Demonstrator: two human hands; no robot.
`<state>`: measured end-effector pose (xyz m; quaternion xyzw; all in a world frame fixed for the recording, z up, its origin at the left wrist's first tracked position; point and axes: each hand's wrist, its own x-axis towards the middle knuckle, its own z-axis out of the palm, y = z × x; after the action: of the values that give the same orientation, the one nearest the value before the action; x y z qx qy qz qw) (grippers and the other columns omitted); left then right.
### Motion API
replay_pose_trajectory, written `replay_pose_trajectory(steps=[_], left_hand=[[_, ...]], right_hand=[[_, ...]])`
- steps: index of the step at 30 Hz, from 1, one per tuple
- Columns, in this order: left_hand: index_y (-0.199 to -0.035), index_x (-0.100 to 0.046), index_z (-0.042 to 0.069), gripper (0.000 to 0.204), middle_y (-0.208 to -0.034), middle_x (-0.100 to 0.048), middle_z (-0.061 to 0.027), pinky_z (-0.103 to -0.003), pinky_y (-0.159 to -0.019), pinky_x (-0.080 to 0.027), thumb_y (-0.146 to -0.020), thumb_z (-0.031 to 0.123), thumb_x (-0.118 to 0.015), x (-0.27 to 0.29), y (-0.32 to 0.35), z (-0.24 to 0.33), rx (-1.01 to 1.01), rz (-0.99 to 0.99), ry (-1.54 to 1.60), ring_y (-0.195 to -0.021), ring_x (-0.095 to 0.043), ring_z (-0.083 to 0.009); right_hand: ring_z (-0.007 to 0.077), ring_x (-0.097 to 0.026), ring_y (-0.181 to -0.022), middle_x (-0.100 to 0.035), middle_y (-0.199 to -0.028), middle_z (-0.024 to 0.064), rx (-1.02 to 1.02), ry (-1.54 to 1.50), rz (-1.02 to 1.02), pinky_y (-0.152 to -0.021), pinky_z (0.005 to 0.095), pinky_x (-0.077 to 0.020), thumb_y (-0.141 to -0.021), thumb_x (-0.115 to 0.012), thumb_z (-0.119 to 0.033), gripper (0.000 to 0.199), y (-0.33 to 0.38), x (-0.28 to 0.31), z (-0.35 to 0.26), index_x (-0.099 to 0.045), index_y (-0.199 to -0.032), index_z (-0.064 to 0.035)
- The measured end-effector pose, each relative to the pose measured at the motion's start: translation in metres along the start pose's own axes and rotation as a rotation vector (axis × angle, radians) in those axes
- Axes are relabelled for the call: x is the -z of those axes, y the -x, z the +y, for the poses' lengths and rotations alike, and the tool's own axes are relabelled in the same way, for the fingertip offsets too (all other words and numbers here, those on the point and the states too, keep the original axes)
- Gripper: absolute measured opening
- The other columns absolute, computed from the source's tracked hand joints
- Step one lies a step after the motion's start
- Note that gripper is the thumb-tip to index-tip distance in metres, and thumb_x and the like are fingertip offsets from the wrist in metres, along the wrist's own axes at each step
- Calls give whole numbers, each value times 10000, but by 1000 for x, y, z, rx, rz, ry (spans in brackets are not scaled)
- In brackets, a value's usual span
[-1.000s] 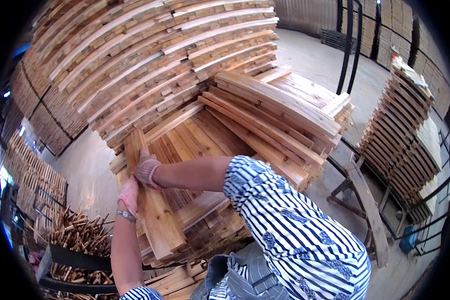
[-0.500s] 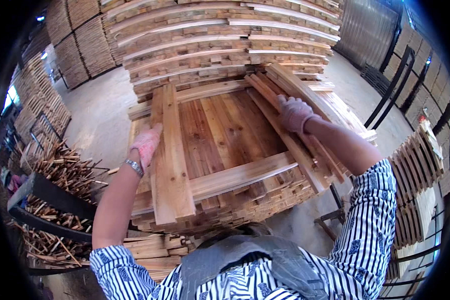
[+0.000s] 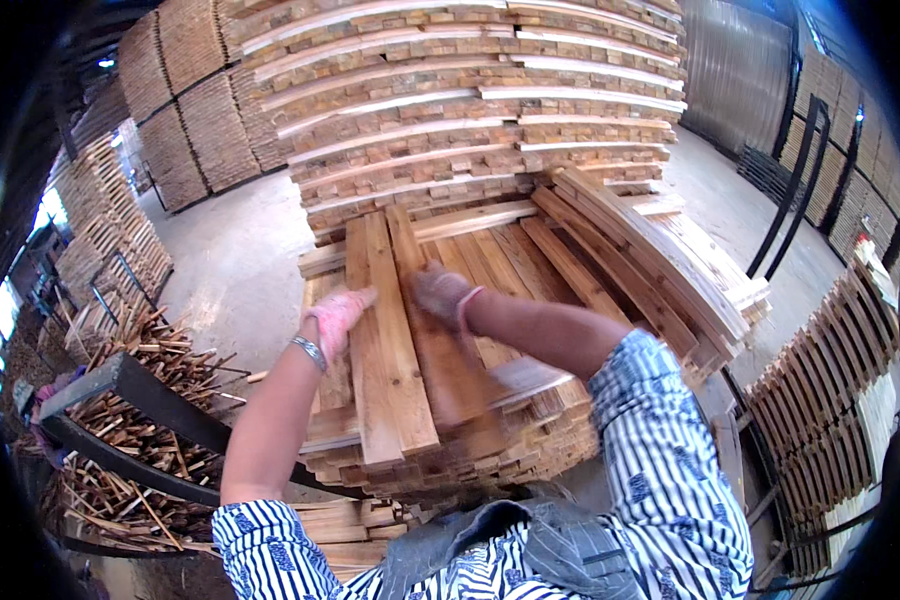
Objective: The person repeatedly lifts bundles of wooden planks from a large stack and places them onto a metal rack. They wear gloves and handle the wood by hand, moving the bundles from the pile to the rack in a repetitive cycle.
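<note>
My left hand, in a pink-and-white work glove, grips the left edge of a pair of long wooden boards lying side by side, fingertips over the top. Beside them, my right hand, gloved and smeared by motion, holds another plank against the pair's right side; the plank's near end is blurred. These boards lie lengthwise across crosswise strips on a layer of planks. More loose boards lie slanted at the right of the stack.
A tall lumber stack stands directly behind. Scrap sticks heap at the left beside a black metal frame. Black upright bars and a stack of slats stand at the right. Further wood stacks line the back left.
My right hand has moved left from the slanted boards, bringing a plank beside the pair. My left hand stays at the pair's left edge. The view has shifted slightly.
</note>
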<state>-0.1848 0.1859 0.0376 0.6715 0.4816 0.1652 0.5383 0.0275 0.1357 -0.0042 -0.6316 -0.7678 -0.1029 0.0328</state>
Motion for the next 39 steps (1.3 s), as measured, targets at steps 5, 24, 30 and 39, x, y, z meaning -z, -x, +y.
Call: replay_pose_trajectory(steps=[5, 24, 30, 39], left_hand=[[-1348, -560, -20, 615, -1331, -603, -179, -418, -921, -509, -923, 416, -647, 24, 15, -16, 50, 186, -61, -1161, -607, -286], [-1306, -561, -33, 667, -1162, -674, -168, -401, -893, -527, -858, 439, -707, 98, 10, -27, -38, 238, -130, -1012, -651, -262], [-1391, -460, -54, 777, -1248, -629, -232, -402, -958, -509, -862, 466, -691, 60, -43, -20, -99, 272, -314, -1084, -635, -321], [-1499, -373, 82, 809, -1541, -337, -269, -508, -1141, -326, -948, 671, -429, 39, -17, -19, -164, 367, -1094, -1413, -334, -445]], right_hand=[[293, -651, -1015, -659, -1136, 161, 321, 332, -82, -807, 410, -473, -831, -673, -230, 339, -35, -2, -55, -665, -1117, -49], [364, -663, -1037, -663, -1090, 215, 45, -364, -85, -836, 462, -518, -850, -666, -263, 350, -96, 1, -110, -589, -1097, -26], [417, -633, -1066, -670, -1153, 236, 282, -222, -7, -985, 473, -470, -1050, -350, -337, 444, -97, -36, -34, -558, -1292, -28], [363, -549, -1223, -554, -1306, 221, -711, 38, -56, -1017, 469, -459, -733, -806, -459, 907, 190, 162, 141, -404, -1461, -97]])
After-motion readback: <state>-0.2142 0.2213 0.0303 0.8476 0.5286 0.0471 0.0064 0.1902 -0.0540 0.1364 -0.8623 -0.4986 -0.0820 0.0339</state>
